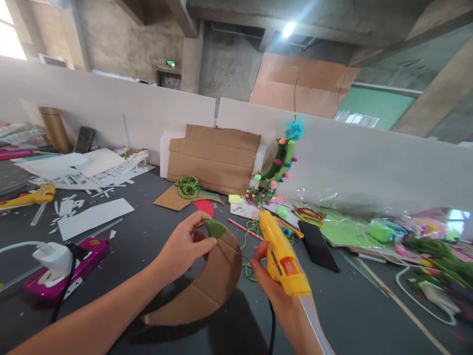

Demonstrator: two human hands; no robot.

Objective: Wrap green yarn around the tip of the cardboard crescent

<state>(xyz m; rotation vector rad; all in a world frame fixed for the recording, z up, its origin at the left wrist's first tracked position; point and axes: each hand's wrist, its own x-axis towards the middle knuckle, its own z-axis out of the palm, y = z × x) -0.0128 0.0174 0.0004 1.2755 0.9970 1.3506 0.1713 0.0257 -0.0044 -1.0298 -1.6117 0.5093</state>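
Fingers of the left hand (185,245) pinch a cardboard crescent (221,266) by its upper tip, where green yarn (215,230) covers it; the bare remainder hangs below them. Right hand (271,286) fingers curl around a yellow glue gun (279,246), its nozzle pointing away from them. Just beyond the left fingers lies a red piece (204,209); farther past them, a coil of green yarn (187,187). Well beyond the right fingers stands a pom-pom-trimmed green crescent (284,165).

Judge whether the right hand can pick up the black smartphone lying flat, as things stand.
Probably not: the right hand grips the yellow hot glue gun and would likely need freeing first. Otherwise the way looks open, with nothing visible on top of the black smartphone.
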